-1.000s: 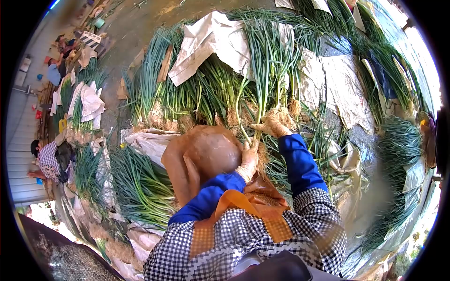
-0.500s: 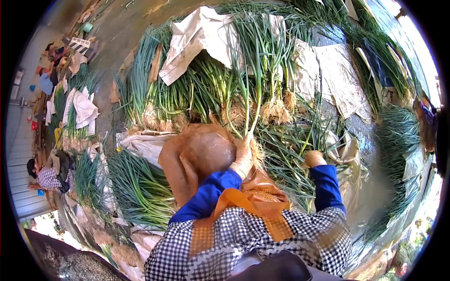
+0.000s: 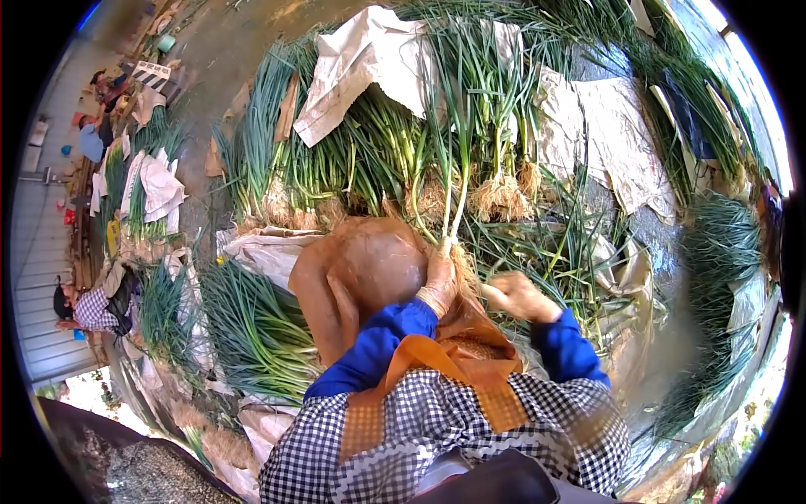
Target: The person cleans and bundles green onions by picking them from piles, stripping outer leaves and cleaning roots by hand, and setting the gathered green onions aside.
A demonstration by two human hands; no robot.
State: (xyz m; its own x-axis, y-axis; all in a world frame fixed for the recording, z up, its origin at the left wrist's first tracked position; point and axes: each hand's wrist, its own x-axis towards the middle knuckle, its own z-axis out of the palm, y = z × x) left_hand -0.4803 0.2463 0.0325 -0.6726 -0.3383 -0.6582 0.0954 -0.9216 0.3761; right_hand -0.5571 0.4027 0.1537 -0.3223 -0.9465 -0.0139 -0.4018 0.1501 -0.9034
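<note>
My left hand [image 3: 440, 281] is wrapped round the lower stems of a few green onions [image 3: 459, 197], whose leaves point away from me. Their pale roots [image 3: 463, 267] hang at the right side of that hand. Just to the right, my right hand [image 3: 516, 296] is curled with its thumb side toward the roots, apart from the stems. Whether anything small is between its fingers cannot be made out. A brown apron [image 3: 378, 260] covers my knee beside the left hand.
Rows of onions with roots [image 3: 499, 197] lie ahead, partly under a pale sack [image 3: 369, 63]. Another pile [image 3: 252, 328] lies at left. Loose leaves [image 3: 562, 260] are scattered at right. A person in a checkered top [image 3: 94, 309] and other people are at far left.
My right hand left the stems, swung out to the right over the loose leaves, then came back near the roots. My left hand kept hold of the onions.
</note>
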